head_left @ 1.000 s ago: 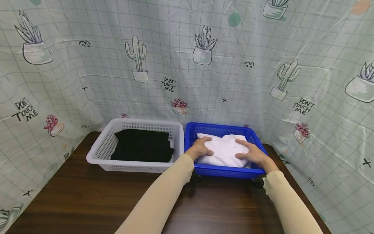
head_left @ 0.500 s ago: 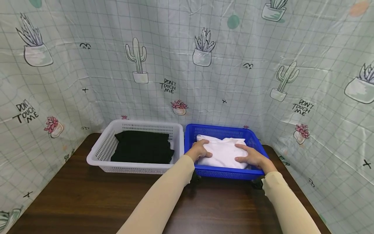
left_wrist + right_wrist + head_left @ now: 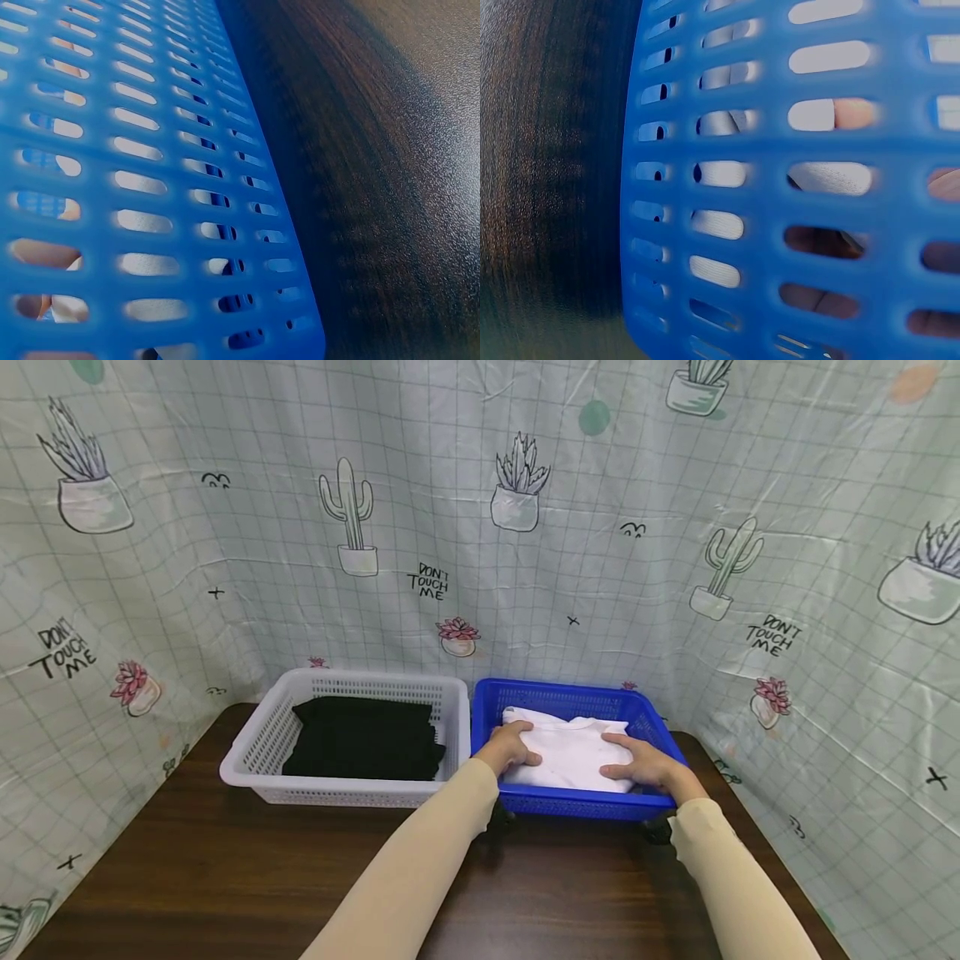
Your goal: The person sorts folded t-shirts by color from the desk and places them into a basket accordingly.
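A folded white garment (image 3: pixel 566 756) lies flat inside the blue basket (image 3: pixel 585 802). My left hand (image 3: pixel 510 747) holds its left edge, thumb and index finger on the top of the fabric. On the opposite edge my right hand (image 3: pixel 645 764) grips in the same way, its thumb and a finger spread over the cloth. The remaining fingers of both hands are mostly hidden at the garment's sides. Through the slots of the basket wall, the left wrist view shows bits of white cloth (image 3: pixel 146 265) and skin; the right wrist view shows parts of the right hand's fingers (image 3: pixel 821 241).
Left of the blue basket stands a white basket (image 3: pixel 345 792) holding folded black clothing (image 3: pixel 367 739). Both baskets sit side by side at the back of a dark wooden table (image 3: pixel 225 877). A patterned curtain (image 3: pixel 570 568) hangs behind and along both sides.
The white garment has sunk and flattened in the blue basket, its near bulge gone. Both hands came down slightly with it, still at its two edges.
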Demonstrator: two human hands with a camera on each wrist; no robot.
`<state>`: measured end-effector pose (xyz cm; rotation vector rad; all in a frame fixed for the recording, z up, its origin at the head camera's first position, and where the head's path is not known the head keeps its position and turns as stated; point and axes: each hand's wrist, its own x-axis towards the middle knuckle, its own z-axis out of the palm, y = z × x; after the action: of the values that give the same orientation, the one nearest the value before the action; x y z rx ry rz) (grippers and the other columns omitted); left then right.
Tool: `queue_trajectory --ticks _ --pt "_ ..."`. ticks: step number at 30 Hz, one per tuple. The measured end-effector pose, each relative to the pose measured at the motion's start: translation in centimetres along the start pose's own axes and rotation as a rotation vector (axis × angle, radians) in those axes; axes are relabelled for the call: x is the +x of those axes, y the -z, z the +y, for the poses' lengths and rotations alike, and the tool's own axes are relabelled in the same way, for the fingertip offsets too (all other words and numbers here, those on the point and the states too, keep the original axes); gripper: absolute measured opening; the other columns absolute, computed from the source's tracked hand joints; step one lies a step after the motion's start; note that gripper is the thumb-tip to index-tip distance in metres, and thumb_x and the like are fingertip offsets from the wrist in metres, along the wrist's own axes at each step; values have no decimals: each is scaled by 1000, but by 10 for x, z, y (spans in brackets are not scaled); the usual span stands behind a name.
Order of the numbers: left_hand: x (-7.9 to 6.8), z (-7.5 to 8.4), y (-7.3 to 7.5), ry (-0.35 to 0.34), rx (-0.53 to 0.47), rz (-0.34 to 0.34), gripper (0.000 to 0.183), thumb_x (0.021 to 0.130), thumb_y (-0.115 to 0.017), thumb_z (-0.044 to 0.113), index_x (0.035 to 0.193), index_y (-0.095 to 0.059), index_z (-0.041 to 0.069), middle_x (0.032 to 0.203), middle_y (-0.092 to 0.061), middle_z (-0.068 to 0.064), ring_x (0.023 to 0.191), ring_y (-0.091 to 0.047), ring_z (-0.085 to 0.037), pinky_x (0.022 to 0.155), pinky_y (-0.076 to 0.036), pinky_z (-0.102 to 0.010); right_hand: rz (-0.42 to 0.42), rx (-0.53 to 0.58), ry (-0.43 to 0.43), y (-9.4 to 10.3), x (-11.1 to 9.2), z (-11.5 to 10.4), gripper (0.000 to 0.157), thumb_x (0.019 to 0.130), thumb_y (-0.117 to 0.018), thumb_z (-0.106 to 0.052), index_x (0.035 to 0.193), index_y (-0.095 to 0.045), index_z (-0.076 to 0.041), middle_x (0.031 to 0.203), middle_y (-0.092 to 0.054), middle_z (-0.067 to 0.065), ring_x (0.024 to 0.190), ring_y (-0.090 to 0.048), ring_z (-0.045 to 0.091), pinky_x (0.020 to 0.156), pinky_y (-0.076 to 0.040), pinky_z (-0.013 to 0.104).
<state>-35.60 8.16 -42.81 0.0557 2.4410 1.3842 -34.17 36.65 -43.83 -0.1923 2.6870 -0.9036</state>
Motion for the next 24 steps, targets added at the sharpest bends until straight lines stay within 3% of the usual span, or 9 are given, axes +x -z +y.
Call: queue_trajectory --ticks 11,20,24 --pt "4 3 0 5 -119 -46 72 92 -85 8 157 -56 20 173 -20 -25 162 -16 -40 126 -30 -51 -5 -14 -2 6 -2 0 87 99 -76 -37 166 -30 -2 168 -17 39 153 -14 62 119 -17 78" --pt "4 3 1 26 -114 -38 73 92 -84 9 158 -54 20 173 -20 -23 161 -19 -39 122 -38 -51 -2 1 18 4 2 1 87 99 -77 -36 165 -32 -1 167 -19 39 154 -15 61 120 -18 76" --pt "4 2 -1 15 -99 -45 75 91 -85 10 158 -54 21 171 -27 -22 156 -31 -38 119 -41 -51 -3 48 22 6 0 1 89 99 -78 -34 165 -30 1 167 -19 40 153 -16 60 121 -19 74"
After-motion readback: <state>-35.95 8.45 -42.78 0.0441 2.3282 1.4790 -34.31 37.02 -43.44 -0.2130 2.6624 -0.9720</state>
